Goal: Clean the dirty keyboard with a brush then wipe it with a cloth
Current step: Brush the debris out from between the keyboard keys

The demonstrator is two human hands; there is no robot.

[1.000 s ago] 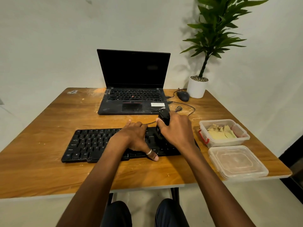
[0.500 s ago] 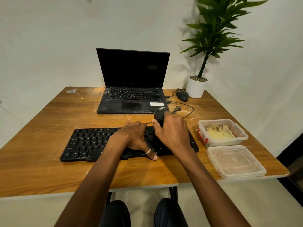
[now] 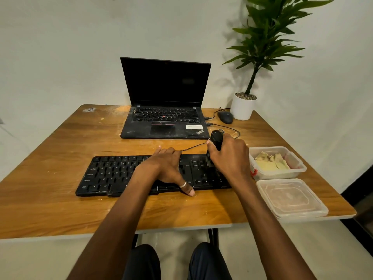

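Black keyboard (image 3: 113,174) lies flat at table (image 3: 50,158) centre, near side of the laptop (image 3: 165,122). Left hand (image 3: 163,168) presses flat on its middle, fingers straight, ringed thumb at the near edge. Right hand (image 3: 230,158) wrapped around a black brush (image 3: 216,139), bristle end down on the keys at the right part. Right of the keyboard: open tub (image 3: 298,170) with a yellowish cloth (image 3: 270,162), and a lidded tub (image 3: 290,199) nearer. Far right: mouse (image 3: 225,117), potted plant (image 3: 243,107).
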